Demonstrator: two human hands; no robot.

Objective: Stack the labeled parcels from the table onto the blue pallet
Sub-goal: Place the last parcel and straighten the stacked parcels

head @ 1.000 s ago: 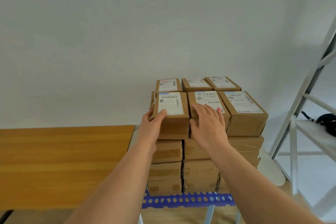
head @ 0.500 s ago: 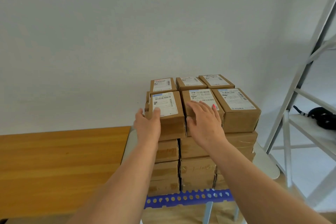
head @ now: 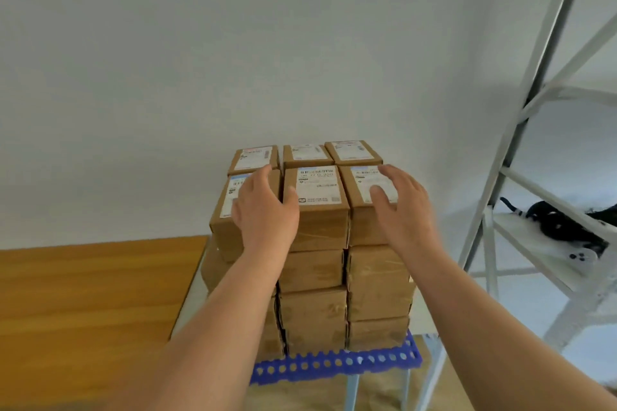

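A pale wall backs the scene, with a wooden table (head: pixel 93 290) at the left and a white metal rack (head: pixel 534 143) at the right carrying a black object (head: pixel 564 227). The brown labeled parcels (head: pixel 314 243) are stacked in tidy columns on the blue pallet (head: pixel 334 364), reaching its front edge, labels up, each box's long axis running away toward the wall. The left hand (head: pixel 263 213) lies with relaxed fingers on the front-left top parcel (head: pixel 227 220), thumb beside the middle one. The right hand (head: pixel 404 210) is spread over the front-right top parcel (head: pixel 364 210); whether it touches seems unclear.
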